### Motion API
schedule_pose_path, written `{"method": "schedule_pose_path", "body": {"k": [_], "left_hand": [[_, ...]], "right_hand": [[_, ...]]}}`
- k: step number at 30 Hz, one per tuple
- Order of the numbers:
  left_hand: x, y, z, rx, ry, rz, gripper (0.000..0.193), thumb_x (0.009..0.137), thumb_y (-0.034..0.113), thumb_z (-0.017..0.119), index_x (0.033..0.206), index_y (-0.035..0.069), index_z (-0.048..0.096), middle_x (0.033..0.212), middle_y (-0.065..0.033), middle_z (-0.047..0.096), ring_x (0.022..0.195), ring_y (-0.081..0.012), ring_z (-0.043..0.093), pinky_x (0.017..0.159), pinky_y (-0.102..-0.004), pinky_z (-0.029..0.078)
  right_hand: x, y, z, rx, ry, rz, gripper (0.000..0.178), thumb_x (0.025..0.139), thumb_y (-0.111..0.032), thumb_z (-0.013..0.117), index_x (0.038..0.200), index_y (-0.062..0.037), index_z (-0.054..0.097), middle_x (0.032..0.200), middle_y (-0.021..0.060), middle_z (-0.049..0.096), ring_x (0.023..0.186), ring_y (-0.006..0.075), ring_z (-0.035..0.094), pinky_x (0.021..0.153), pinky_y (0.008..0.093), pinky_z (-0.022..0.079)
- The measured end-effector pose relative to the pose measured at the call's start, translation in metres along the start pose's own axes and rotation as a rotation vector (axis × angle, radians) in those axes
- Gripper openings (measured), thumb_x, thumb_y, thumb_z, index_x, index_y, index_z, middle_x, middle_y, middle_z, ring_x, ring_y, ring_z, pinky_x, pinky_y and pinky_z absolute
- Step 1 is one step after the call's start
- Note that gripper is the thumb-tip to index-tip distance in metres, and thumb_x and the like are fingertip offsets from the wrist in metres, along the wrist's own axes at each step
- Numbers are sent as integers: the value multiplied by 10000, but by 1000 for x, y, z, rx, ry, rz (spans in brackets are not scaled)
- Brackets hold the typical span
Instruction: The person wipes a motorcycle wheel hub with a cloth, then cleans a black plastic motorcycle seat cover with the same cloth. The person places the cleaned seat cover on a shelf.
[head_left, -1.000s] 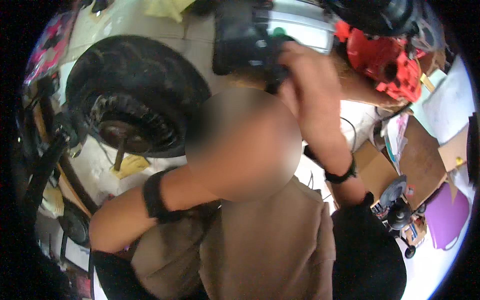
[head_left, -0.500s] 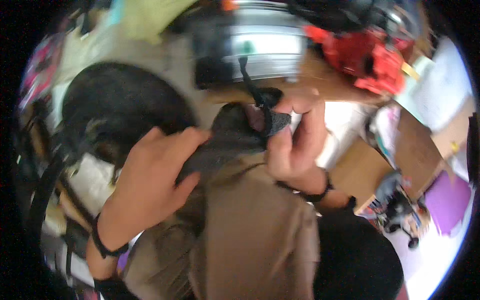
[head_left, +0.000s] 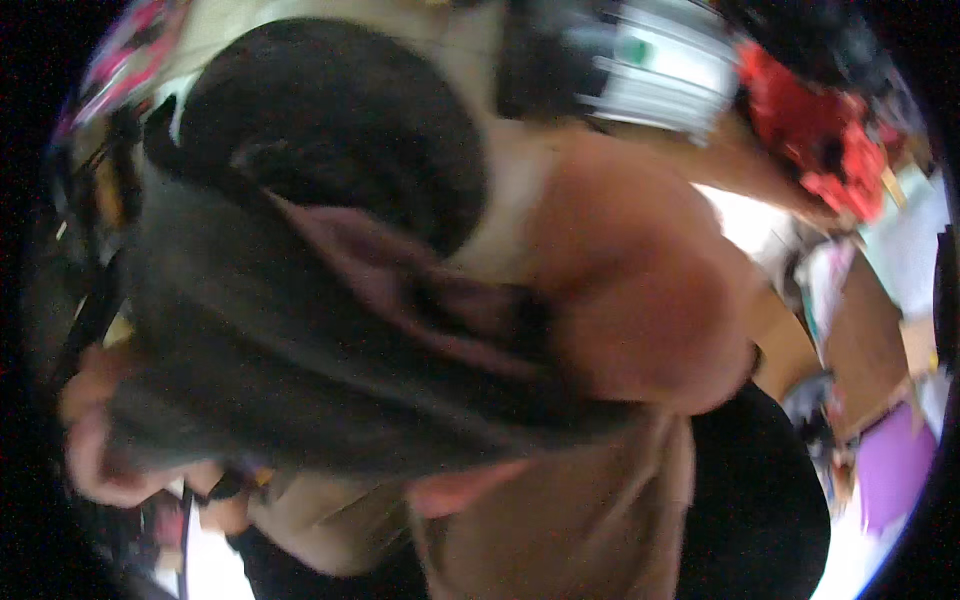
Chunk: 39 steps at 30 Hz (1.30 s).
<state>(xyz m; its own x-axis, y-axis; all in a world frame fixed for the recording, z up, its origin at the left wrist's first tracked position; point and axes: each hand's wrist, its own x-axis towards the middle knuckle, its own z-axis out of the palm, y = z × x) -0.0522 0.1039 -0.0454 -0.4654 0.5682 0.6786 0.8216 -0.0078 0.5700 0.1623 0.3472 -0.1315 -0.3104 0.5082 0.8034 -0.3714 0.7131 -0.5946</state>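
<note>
A dark grey cloth [head_left: 300, 370] is stretched wide and very close to the camera, blurred and filling the left and middle of the view. My left hand [head_left: 95, 450] grips its lower left edge with curled fingers. Large and out of focus, my right hand [head_left: 640, 290] holds the cloth's right end. The cloth hides most of my left forearm and part of my lap. Below it show my tan trousers [head_left: 570, 520].
A black tyre [head_left: 330, 120] lies behind the cloth at the upper left. A silver and white box [head_left: 660, 70] and a red tool [head_left: 820, 130] sit at the top right. Cardboard [head_left: 870, 340] and a purple sheet [head_left: 890, 470] lie at the right.
Both hands have lifted the dark cloth from chest height up toward the camera and pulled it apart, the left hand moving out to the lower left. The view has tilted and blurred.
</note>
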Motion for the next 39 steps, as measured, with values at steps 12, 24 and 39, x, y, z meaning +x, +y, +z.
{"method": "schedule_pose_path", "body": {"k": [12,24,39], "left_hand": [[12,19,20,-74,-1075,-378,365,617,64,798,966,52,695,820,-87,639,715,-249,631,618,-335,494],[16,-86,122,278,-336,-346,212,841,48,648,1052,34,630,1020,-165,630,1005,-295,608,854,-369,483],[14,-83,160,244,-623,-66,452,962,242,434,1297,-54,497,1332,-239,527,1263,-388,475,1075,-457,342]], "right_hand": [[11,-23,-34,316,-585,849,327,689,-5,739,716,-71,420,775,64,450,731,191,474,683,302,395],[25,18,64,-380,-733,386,641,783,-178,745,1342,-43,462,1376,209,450,1241,409,448,1051,478,343],[7,58,90,-308,-710,465,556,993,-186,473,1460,60,300,1507,241,340,1408,386,310,1166,432,224]]}}
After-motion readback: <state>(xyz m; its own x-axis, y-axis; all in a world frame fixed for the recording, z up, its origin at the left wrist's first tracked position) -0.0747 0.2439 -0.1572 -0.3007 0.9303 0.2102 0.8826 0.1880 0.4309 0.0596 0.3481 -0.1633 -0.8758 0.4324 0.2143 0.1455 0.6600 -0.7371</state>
